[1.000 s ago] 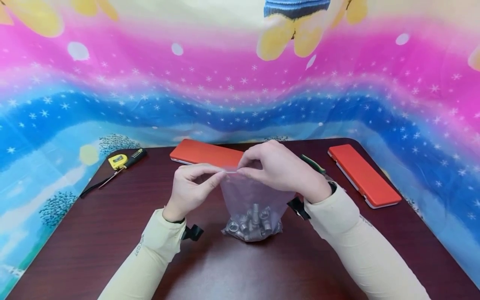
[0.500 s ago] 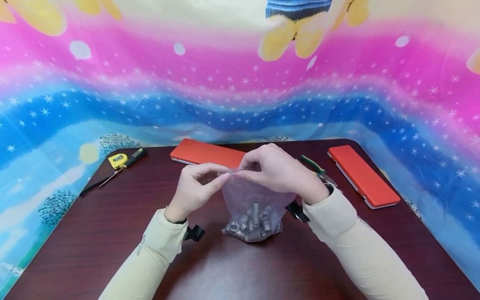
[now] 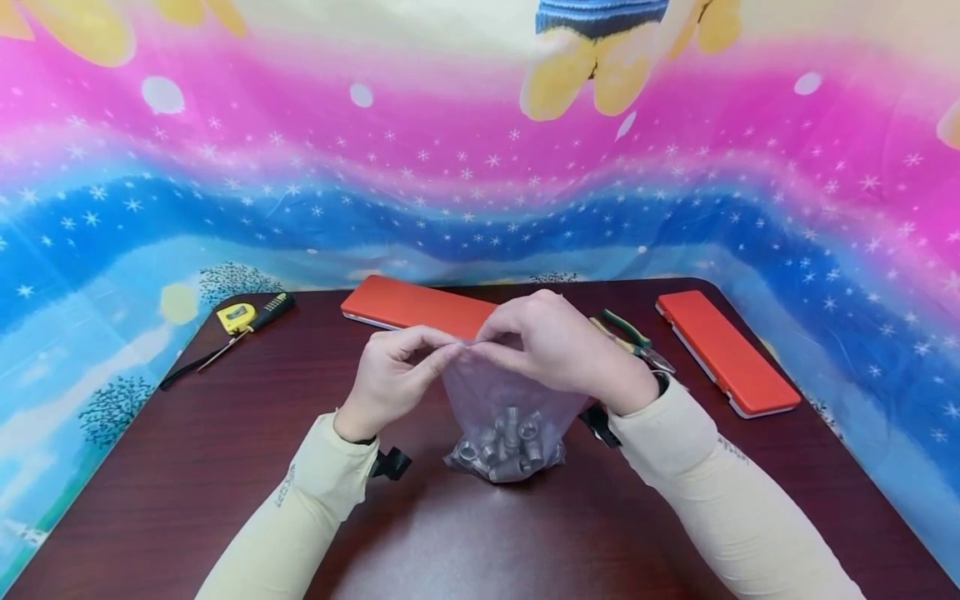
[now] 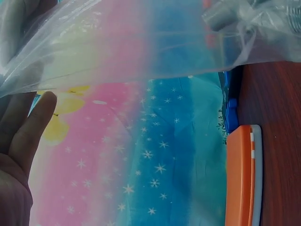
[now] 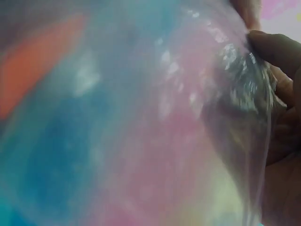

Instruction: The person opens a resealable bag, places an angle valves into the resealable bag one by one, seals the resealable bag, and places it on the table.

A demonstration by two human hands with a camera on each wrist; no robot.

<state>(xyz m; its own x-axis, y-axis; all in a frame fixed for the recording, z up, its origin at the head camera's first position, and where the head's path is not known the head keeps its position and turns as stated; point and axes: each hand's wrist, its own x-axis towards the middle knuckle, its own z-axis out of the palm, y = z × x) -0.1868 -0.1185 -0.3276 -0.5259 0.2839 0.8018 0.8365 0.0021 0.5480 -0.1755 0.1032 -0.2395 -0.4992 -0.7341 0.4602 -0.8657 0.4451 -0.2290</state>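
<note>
A clear plastic bag [image 3: 498, 383] stands upright mid-table, its bottom bulging with several grey metal pipe fittings [image 3: 510, 450]. My left hand [image 3: 393, 371] pinches the bag's top edge between thumb and forefinger. Right beside it, my right hand [image 3: 551, 342] pinches the same edge, fingertips close to the left ones. In the left wrist view the bag's film [image 4: 141, 42] stretches across the top, with fittings [image 4: 225, 14] at its right end. The film [image 5: 150, 117] fills most of the right wrist view, with the right-hand fingers [image 5: 277, 52] at its edge.
Behind the hands lies a red flat case [image 3: 420, 304]; a second red case [image 3: 727, 350] lies at the right. Green-handled pliers [image 3: 630, 329] sit beyond the right wrist. A yellow tape measure [image 3: 237, 320] and a black-handled screwdriver [image 3: 270, 315] lie back left. A printed cloth hangs behind.
The left hand has shifted slightly right toward the right hand along the bag's top edge. The right hand has dipped a little, and more of the pliers shows.
</note>
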